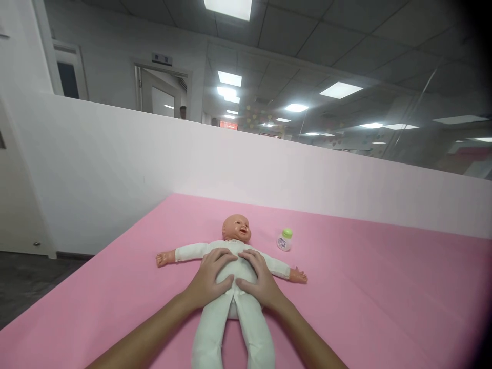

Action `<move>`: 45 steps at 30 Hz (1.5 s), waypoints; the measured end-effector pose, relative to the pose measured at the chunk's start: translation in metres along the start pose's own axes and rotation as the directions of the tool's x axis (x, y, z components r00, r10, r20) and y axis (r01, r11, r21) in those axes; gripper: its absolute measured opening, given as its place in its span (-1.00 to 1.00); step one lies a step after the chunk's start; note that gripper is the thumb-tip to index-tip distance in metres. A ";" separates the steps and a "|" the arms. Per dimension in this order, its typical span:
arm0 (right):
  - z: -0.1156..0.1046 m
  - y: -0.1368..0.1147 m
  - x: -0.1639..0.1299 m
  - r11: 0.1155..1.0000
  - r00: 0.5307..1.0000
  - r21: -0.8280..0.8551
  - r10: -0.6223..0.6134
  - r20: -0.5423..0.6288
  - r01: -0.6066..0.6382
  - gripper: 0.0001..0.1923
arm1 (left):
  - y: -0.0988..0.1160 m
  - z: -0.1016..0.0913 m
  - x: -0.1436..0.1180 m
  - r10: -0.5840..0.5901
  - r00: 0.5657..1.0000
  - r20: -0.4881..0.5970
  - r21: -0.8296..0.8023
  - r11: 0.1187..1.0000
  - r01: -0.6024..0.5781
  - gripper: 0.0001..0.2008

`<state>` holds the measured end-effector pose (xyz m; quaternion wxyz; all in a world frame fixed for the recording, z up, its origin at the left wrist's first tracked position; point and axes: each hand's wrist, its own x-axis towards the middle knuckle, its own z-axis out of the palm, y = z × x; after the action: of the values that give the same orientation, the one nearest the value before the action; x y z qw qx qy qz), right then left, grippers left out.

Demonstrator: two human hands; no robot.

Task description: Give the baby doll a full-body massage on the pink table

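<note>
A baby doll (234, 307) in a white one-piece suit lies on its back on the pink table (384, 292), arms spread, head pointing away from me. My left hand (211, 279) rests flat on the left side of the doll's belly, fingers curled around its waist. My right hand (259, 279) lies on the right side of the belly in the same way. Both thumbs meet near the doll's middle. A small white bottle with a green cap (284, 240) stands on the table just right of the doll's head, apart from both hands.
A white partition wall (192, 164) runs along the far edge of the table. Dark floor (31, 282) shows past the table's left edge. Beyond the partition are a doorway, glass panels and ceiling lights.
</note>
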<state>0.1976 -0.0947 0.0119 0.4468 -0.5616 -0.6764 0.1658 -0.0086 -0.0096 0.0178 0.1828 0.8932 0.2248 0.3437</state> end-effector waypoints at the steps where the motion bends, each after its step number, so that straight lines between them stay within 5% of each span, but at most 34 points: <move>1: 0.000 0.001 -0.001 1.000 1.000 -0.004 0.016 0.020 -0.016 -0.28 | -0.001 0.000 -0.001 0.009 1.000 0.006 0.014 1.000 -0.009 -0.51; 3: -0.001 0.001 -0.001 0.999 0.998 -0.009 0.032 0.045 -0.031 -0.19 | -0.002 0.001 -0.001 0.016 1.000 0.018 0.021 1.000 -0.016 -0.44; 8: 0.000 -0.002 0.001 1.000 1.000 -0.001 -0.021 -0.001 0.021 -0.52 | 0.002 0.000 0.001 -0.024 1.000 0.011 -0.038 0.999 0.024 -0.71; 14: -0.002 -0.001 -0.001 0.999 0.996 -0.005 0.048 0.077 -0.048 -0.20 | 0.004 -0.001 -0.001 0.013 1.000 0.007 -0.004 1.000 -0.013 -0.48; 19: -0.001 -0.005 0.000 1.000 1.000 -0.004 -0.003 0.018 0.003 -0.50 | 0.007 -0.001 0.000 -0.031 1.000 0.006 -0.053 0.998 0.031 -0.70; 24: -0.002 -0.003 -0.003 0.997 0.992 -0.007 0.076 0.101 -0.075 -0.14 | 0.000 0.003 -0.002 -0.008 1.000 0.005 -0.009 1.000 0.008 -0.46; 26: -0.003 -0.002 -0.002 0.998 0.994 -0.012 0.060 0.093 -0.059 -0.19 | -0.001 0.004 -0.002 -0.007 1.000 0.020 -0.011 1.000 0.007 -0.43; 31: -0.002 -0.004 0.002 0.999 0.999 -0.001 -0.034 0.005 0.034 -0.46 | 0.007 0.000 0.000 -0.029 1.000 0.003 -0.044 0.999 0.029 -0.69; 39: 0.001 0.005 -0.003 1.000 0.999 0.004 0.027 0.035 -0.027 -0.22 | -0.006 0.006 -0.003 -0.002 1.000 -0.005 0.026 1.000 0.002 -0.46; 45: -0.005 0.002 0.001 0.999 0.999 0.000 -0.035 0.004 0.035 -0.46 | 0.001 0.004 0.002 -0.020 1.000 0.003 -0.017 1.000 0.020 -0.63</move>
<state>0.2030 -0.0947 0.0134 0.4484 -0.5495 -0.6868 0.1591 -0.0043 -0.0103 0.0170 0.1939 0.8899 0.2306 0.3426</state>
